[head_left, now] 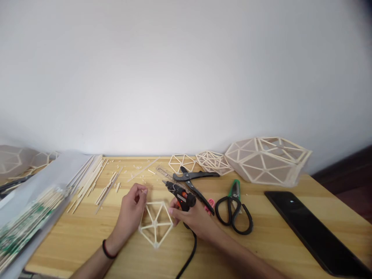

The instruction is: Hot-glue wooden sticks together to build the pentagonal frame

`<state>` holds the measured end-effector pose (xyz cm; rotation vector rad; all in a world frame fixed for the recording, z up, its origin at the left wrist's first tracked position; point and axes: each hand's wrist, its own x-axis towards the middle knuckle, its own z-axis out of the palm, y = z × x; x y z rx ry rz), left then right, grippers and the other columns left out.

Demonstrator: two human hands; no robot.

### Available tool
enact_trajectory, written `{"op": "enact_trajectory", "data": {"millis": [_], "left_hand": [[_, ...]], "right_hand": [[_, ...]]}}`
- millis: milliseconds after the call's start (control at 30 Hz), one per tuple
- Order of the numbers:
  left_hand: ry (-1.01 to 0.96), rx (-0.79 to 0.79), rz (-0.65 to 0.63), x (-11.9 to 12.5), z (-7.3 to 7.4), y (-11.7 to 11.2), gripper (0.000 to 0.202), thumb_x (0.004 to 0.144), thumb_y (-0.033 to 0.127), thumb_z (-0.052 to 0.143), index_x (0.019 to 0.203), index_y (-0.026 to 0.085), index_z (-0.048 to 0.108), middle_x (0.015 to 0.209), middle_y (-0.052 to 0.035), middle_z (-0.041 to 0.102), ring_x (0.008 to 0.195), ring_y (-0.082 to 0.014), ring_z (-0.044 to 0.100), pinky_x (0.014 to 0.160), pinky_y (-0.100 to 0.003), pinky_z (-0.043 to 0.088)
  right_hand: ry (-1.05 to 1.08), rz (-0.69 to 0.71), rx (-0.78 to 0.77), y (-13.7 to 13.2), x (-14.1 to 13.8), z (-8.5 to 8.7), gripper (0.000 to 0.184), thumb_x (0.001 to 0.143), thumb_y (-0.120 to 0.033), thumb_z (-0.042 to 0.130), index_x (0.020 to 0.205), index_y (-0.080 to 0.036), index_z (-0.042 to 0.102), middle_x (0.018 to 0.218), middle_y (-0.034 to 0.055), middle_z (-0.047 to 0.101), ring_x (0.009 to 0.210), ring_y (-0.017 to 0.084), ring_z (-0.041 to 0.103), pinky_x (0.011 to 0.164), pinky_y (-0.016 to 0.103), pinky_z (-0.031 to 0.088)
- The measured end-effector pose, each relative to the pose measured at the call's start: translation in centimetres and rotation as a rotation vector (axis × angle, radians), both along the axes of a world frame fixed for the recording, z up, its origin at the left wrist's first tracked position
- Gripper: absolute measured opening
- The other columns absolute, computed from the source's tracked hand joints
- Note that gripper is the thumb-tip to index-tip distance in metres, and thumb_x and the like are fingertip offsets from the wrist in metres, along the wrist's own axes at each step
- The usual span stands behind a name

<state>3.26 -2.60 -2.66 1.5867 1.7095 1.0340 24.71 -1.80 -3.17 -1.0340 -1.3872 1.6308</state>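
Note:
A small frame of pale wooden sticks point(155, 223), glued into triangles round a central joint, sits between my hands. Beside its upper left edge is my left hand point(134, 204), thumb and forefinger pinched together; whatever lies between the tips is too small to make out. My right hand point(193, 219) is wrapped round the handle of a black hot glue gun point(181, 195), whose nozzle points away and to the left. The thumb of that hand is close to the frame's right corner. A black cord point(192, 248) runs from beneath the hand toward the front edge.
Loose sticks point(88, 180) and offcuts lie left, near a plastic bag of sticks point(35, 217). Black-handled cutters point(197, 176), scissors point(248, 219) with black handles and a phone point(308, 228) lie right. Stick frames point(213, 161) and a larger covered one point(264, 170) stand by the wall.

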Motion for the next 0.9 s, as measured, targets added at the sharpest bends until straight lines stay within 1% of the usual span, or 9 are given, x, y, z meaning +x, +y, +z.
{"op": "enact_trajectory", "data": {"millis": [67, 100, 267, 333, 400, 533, 633, 767, 900], "left_hand": [[0.138, -0.017, -0.026, -0.6, 0.6, 0.5, 0.036, 0.103, 0.050, 0.039, 0.102, 0.021, 0.060, 0.059, 0.0036, 0.055, 0.053, -0.0177, 0.055, 0.053, -0.027, 0.042], [0.304, -0.005, -0.048, -1.2, 0.9, 1.0, 0.039, 0.105, 0.048, 0.033, 0.105, 0.021, 0.060, 0.062, 0.0024, 0.058, 0.057, -0.0186, 0.058, 0.056, -0.027, 0.044], [0.541, 0.029, -0.086, -5.1, 1.9, 5.0, 0.019, 0.094, 0.037, 0.058, 0.097, 0.018, 0.061, 0.101, -0.0107, 0.065, 0.090, -0.0263, 0.063, 0.080, -0.035, 0.047], [0.605, -0.014, -0.141, -6.0, 1.7, 6.2, 0.010, 0.091, 0.025, 0.056, 0.085, 0.019, 0.059, 0.096, -0.0104, 0.064, 0.085, -0.0254, 0.063, 0.079, -0.035, 0.046], [0.651, -0.051, -0.186, -6.5, 1.4, 7.0, 0.013, 0.092, 0.017, 0.050, 0.080, 0.019, 0.056, 0.090, -0.0093, 0.065, 0.079, -0.0237, 0.063, 0.076, -0.034, 0.045], [0.697, -0.098, -0.208, -6.7, 1.5, 8.1, 0.006, 0.093, 0.022, 0.054, 0.087, 0.020, 0.053, 0.086, -0.0084, 0.067, 0.079, -0.0244, 0.063, 0.071, -0.032, 0.043], [0.710, -0.139, -0.192, -6.8, 2.2, 8.9, 0.012, 0.096, 0.027, 0.050, 0.087, 0.020, 0.052, 0.075, -0.0068, 0.066, 0.069, -0.0243, 0.062, 0.063, -0.031, 0.039], [0.705, -0.127, -0.194, -6.8, 3.2, 9.8, 0.020, 0.093, 0.022, 0.050, 0.073, 0.021, 0.048, 0.074, -0.0081, 0.065, 0.069, -0.0232, 0.059, 0.064, -0.031, 0.038], [0.635, -0.114, -0.243, -6.4, 5.6, 10.3, 0.023, 0.089, 0.028, 0.051, 0.067, 0.021, 0.048, 0.068, -0.0055, 0.061, 0.064, -0.0206, 0.054, 0.062, -0.031, 0.039]], "right_hand": [[-0.025, -0.014, 0.022, 0.0, 0.0, 0.1, 0.037, 0.076, -0.052, 0.079, 0.074, -0.021, 0.058, 0.066, -0.0046, 0.058, 0.056, 0.015, 0.063, 0.059, 0.032, 0.058], [-0.038, -0.028, 0.035, -0.1, -0.1, 0.2, 0.035, 0.078, -0.051, 0.077, 0.075, -0.021, 0.058, 0.068, -0.0044, 0.058, 0.056, 0.015, 0.062, 0.059, 0.032, 0.057], [-0.088, -0.078, 0.097, -0.1, 0.3, 0.8, 0.028, 0.085, -0.048, 0.069, 0.086, -0.024, 0.056, 0.074, -0.0046, 0.054, 0.053, 0.014, 0.057, 0.052, 0.030, 0.054], [-0.104, -0.054, 0.109, -0.1, 0.5, 1.2, 0.027, 0.086, -0.048, 0.068, 0.088, -0.023, 0.057, 0.070, -0.0051, 0.053, 0.048, 0.013, 0.054, 0.045, 0.027, 0.049], [-0.121, -0.022, 0.118, -0.1, 0.8, 1.7, 0.026, 0.087, -0.047, 0.068, 0.088, -0.023, 0.058, 0.068, -0.0054, 0.054, 0.043, 0.011, 0.050, 0.041, 0.025, 0.045], [-0.144, 0.022, 0.116, -0.3, 1.1, 2.2, 0.026, 0.087, -0.047, 0.069, 0.089, -0.023, 0.059, 0.069, -0.0049, 0.057, 0.042, 0.009, 0.048, 0.037, 0.022, 0.041], [-0.153, 0.043, 0.092, -0.4, 1.0, 2.1, 0.028, 0.086, -0.048, 0.071, 0.089, -0.023, 0.060, 0.071, -0.0048, 0.058, 0.042, 0.009, 0.049, 0.036, 0.022, 0.040], [-0.150, 0.044, 0.038, -0.3, 0.9, 1.6, 0.032, 0.086, -0.053, 0.069, 0.083, -0.024, 0.056, 0.060, -0.0072, 0.051, 0.039, 0.011, 0.047, 0.035, 0.023, 0.039], [-0.125, 0.110, -0.061, 0.1, 1.3, 1.7, 0.041, 0.086, -0.060, 0.066, 0.073, -0.024, 0.052, 0.053, -0.0093, 0.043, 0.037, 0.009, 0.041, 0.034, 0.022, 0.039]]}}
